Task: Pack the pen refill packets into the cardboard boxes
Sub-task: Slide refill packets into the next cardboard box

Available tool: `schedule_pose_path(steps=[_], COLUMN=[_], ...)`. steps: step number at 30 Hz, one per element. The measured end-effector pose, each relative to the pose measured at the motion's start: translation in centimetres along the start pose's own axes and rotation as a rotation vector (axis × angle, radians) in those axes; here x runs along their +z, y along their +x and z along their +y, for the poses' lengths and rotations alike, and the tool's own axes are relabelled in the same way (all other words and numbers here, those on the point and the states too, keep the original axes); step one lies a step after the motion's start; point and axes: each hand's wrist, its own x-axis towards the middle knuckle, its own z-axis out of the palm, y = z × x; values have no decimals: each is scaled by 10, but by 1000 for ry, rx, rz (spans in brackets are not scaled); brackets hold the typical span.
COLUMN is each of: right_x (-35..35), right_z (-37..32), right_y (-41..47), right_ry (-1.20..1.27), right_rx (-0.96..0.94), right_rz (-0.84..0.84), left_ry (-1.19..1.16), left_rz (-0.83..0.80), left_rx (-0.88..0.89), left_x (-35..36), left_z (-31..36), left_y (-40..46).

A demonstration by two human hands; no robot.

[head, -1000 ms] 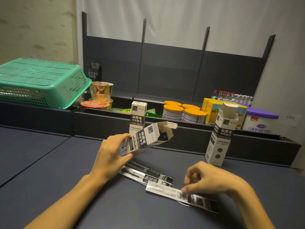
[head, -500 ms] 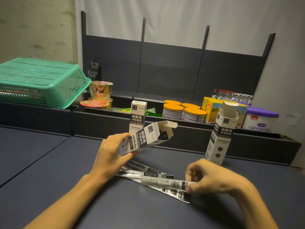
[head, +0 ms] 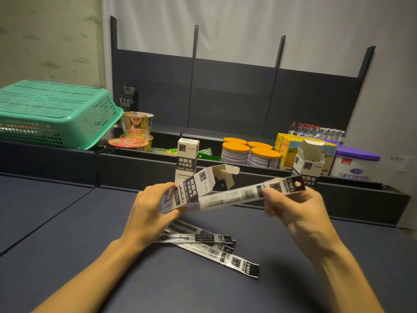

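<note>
Box [head: 198, 188] tilted in our left hand [head: 149, 213], flap open toward the packet [head: 248, 193] our right hand [head: 295, 206] pinches, so it slides in; spare packets [head: 209, 247] on table [head: 67, 245].

Loose packets [head: 209, 246] lie on the table [head: 67, 233], below the held box [head: 198, 188].

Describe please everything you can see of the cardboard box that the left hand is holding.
The cardboard box is a slim, long carton, white with black panels and Chinese print. It is held above the dark table, tilted, with its open end up and to the right; the end flaps are folded out and the inside looks dark. The left hand grips its lower end. A refill packet, pinched by the right hand, crosses in front of it just below the mouth; whether they touch is unclear.
</note>
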Motion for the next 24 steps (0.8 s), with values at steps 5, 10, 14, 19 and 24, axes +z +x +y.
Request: schedule_pose_path(steps=[5,10,14,19,24], right_x=[1,5,7,12,19], right_z=[-7,-8,-5,-1,7], right_y=[0,-1,0,-1,0], right_ry=[178,106,64,-16,-110], right_rx=[-45,-177,-233,-255,-293], right_rz=[189,349,420,434,390], left_ry=[-10,-8,-7,-6,-6], left_rz=[7,-1,-4,0,-6], left_rx=[3,5,1,3,12], left_x=[0,0,1,2,2], left_z=[1,0,-1,-3,-2], left_y=[0,0,0,0,0])
